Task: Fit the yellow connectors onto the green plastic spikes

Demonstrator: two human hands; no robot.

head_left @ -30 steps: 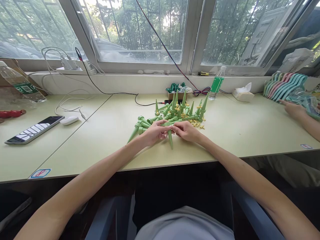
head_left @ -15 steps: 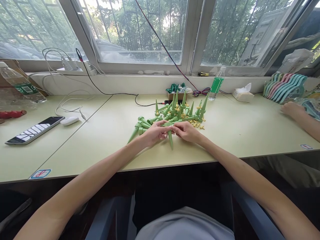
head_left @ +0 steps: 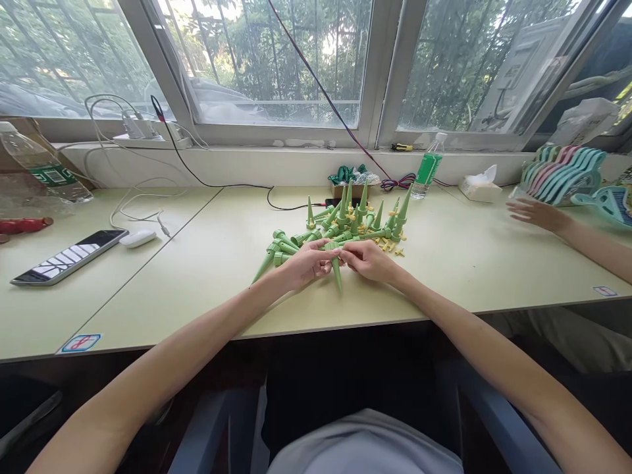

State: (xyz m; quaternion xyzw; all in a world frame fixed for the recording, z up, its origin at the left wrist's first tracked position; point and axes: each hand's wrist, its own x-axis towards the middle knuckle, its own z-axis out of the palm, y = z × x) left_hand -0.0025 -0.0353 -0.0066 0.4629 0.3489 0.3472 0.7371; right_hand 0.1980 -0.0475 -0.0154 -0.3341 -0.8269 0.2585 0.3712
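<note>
A green plastic watering spike [head_left: 337, 275] points down toward the table's front edge, its wide cap end at my fingers. My left hand [head_left: 309, 264] is closed around that cap end. Against its side, the fingertips of my right hand [head_left: 368, 261] are pinched together; whatever they hold is hidden. Just behind my hands lies a heap of similar green spikes [head_left: 340, 227], some standing on their caps and others on their sides. Small yellow plastic pieces [head_left: 390, 246] are scattered at the heap's right side, and a few sit on the spikes.
A phone [head_left: 69, 257] and a white mouse-like case [head_left: 137, 238] lie left. Behind the heap are a small box [head_left: 338, 191] and a water bottle [head_left: 427, 166]. At right, a co-worker's hand [head_left: 538, 214] is near stacked hangers [head_left: 563, 174] and a tissue pack [head_left: 480, 185].
The co-worker's hand at the right has moved left over the table, leaving a light-blue hanger visible behind it. My own hands and the spike stay nearly still.
</note>
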